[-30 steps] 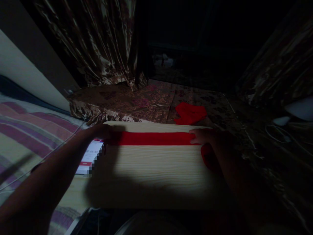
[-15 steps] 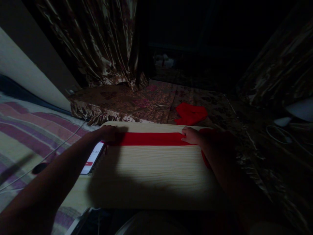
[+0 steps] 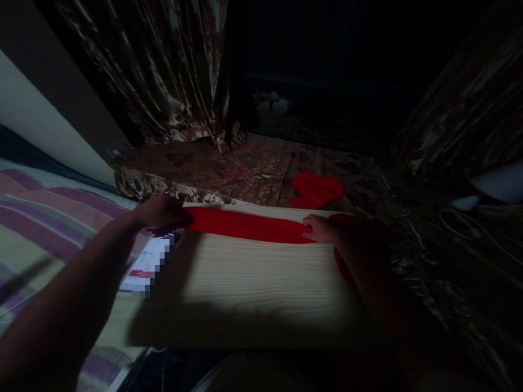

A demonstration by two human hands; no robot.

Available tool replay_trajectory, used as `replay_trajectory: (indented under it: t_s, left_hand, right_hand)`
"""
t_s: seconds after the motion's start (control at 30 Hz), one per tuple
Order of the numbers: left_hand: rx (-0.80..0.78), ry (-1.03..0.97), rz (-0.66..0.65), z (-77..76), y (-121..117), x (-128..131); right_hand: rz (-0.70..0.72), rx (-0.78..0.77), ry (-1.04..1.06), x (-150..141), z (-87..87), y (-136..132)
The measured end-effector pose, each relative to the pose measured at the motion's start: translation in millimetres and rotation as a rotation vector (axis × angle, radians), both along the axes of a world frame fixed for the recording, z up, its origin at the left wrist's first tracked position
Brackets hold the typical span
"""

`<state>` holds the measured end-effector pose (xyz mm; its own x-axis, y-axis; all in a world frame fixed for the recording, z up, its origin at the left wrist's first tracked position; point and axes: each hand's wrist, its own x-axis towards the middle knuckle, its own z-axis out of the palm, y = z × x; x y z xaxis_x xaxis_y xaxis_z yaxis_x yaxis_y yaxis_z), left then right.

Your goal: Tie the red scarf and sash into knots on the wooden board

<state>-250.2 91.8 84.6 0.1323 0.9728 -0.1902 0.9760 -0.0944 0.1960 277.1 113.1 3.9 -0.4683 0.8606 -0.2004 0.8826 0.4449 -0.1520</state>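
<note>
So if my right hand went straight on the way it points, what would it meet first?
The red cloth, right at its fingertips. Past that, your right hand seems to line up with your left hand, though depth is hard to judge.

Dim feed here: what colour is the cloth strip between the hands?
The cloth strip is red; see head view.

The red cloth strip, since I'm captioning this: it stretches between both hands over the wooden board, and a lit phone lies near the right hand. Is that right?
Not quite: the lit phone lies near the left hand, not the right hand, as the head view shows. The red cloth strip does stretch between both hands over the wooden board.
</note>
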Motion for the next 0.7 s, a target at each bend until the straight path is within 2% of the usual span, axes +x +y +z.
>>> replay_trajectory:
  t_s: [0.07, 0.13, 0.2, 0.27, 0.3, 0.33, 0.37, 0.43, 0.47, 0.53, 0.6, 0.7]
  left_hand:
    - [-0.040, 0.060, 0.020, 19.9, -20, 6]
    - [-0.225, 0.017, 0.034, 39.5, -49, 16]
    - [-0.465, -0.203, -0.105, 54.1, -79, 31]
    - [-0.643, -0.381, -0.170, 58.6, -100, 50]
    - [-0.740, -0.423, -0.259, 56.1, -105, 62]
    - [-0.691, -0.459, -0.310, 50.5, -105, 74]
    - [-0.581, -0.474, -0.360, 42.0, -101, 87]
    - [-0.249, -0.477, -0.419, 19.3, -85, 115]
    - [-0.103, -0.461, -0.408, 6.9, -75, 129]
    - [0.084, -0.438, -0.387, -15.6, -57, 158]
    - [0.128, -0.422, -0.405, -31.3, -43, 186]
    - [0.058, -0.294, -0.394, -41.9, -32, 217]
  right_hand:
    - [-0.016, -0.009, 0.027, 1, 1.5, -2]
    - [-0.067, 0.001, 0.050, 1, 3.7, -6]
    - [-0.118, 0.033, 0.058, -3, 5.5, -11]
    - [-0.121, 0.103, 0.071, -11, 5.7, -15]
    - [-0.106, 0.149, 0.091, -17, 5.3, -17]
    - [-0.087, 0.197, 0.119, -24, 4.7, -19]
    - [-0.065, 0.241, 0.151, -33, 4.0, -22]
    - [-0.016, 0.288, 0.224, -54, 3.1, -27]
    - [0.011, 0.293, 0.264, -66, 3.1, -30]
    - [0.069, 0.283, 0.362, -89, 4.0, -36]
    - [0.094, 0.264, 0.469, -109, 6.2, -42]
    - [0.055, 0.214, 0.595, -121, 11.5, -47]
